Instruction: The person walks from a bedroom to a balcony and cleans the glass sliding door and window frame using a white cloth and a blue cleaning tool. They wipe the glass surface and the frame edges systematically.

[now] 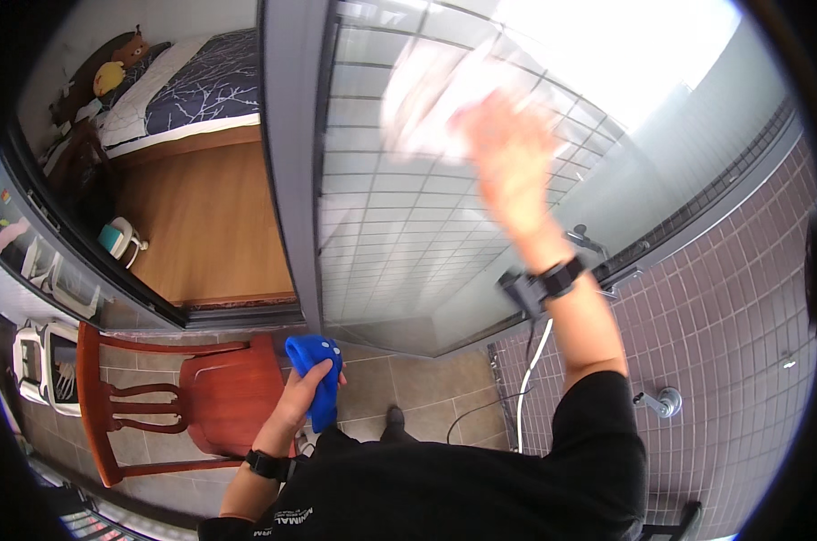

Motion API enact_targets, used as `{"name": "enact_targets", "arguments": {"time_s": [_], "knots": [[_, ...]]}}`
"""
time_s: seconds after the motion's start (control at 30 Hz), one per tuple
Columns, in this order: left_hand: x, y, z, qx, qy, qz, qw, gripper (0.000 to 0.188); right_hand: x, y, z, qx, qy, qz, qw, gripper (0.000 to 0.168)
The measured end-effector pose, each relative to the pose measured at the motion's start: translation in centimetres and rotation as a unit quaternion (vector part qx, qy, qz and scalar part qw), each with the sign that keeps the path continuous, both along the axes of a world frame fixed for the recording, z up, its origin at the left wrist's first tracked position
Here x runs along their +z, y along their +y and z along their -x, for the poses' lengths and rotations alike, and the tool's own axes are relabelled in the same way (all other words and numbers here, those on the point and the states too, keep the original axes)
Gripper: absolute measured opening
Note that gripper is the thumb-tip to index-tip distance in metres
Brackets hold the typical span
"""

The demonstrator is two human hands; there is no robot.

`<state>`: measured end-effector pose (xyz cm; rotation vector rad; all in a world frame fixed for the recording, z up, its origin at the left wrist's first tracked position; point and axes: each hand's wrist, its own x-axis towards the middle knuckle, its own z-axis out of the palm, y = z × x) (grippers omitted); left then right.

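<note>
Up against a framed glass panel (381,284), my right hand (513,135) holds a pale, whitish cloth (415,101). Both hand and cloth are blurred, so the finger positions are unclear. A black strap (562,276) with a small device circles that wrist. Lower down, my left hand (307,392) grips a folded blue cloth (326,402) with white dots at its upper end. The thumb lies across the blue cloth, in front of the seat edge of a reddish wooden chair (229,399). Another black strap (270,465) is on my left wrist.
A grey door frame (293,169) borders an opening to a room with a bed (199,101) and wooden floor (205,216). At right stands a tiled wall (706,291) with a metal tap (666,402). A white hose (524,399) runs down to the tiled floor (422,392).
</note>
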<state>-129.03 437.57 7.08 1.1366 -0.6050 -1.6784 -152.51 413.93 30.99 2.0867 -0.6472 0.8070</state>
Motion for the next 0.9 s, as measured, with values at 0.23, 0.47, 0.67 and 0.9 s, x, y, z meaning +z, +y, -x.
{"name": "enact_targets", "arguments": {"time_s": [0.23,0.47,0.67,0.9], "knots": [[0.2,-1.1,4.8,-0.013,-0.003,-0.024,1.000,0.032,-17.0,1.8,10.2,0.156,0.217,-0.265,0.927,0.048],[1.2,-2.5,7.8,-0.010,-0.002,-0.046,0.999,0.030,6.1,0.8,15.8,0.020,0.070,-0.006,0.997,0.031],[1.3,-4.0,10.7,-0.025,-0.018,-0.039,0.999,0.030,5.2,-1.1,15.5,-0.015,-0.180,0.198,0.963,0.040],[0.7,-3.2,10.1,-0.045,-0.056,-0.049,0.996,0.034,-25.5,4.0,15.6,-0.123,-0.231,-0.084,0.961,0.027]]}}
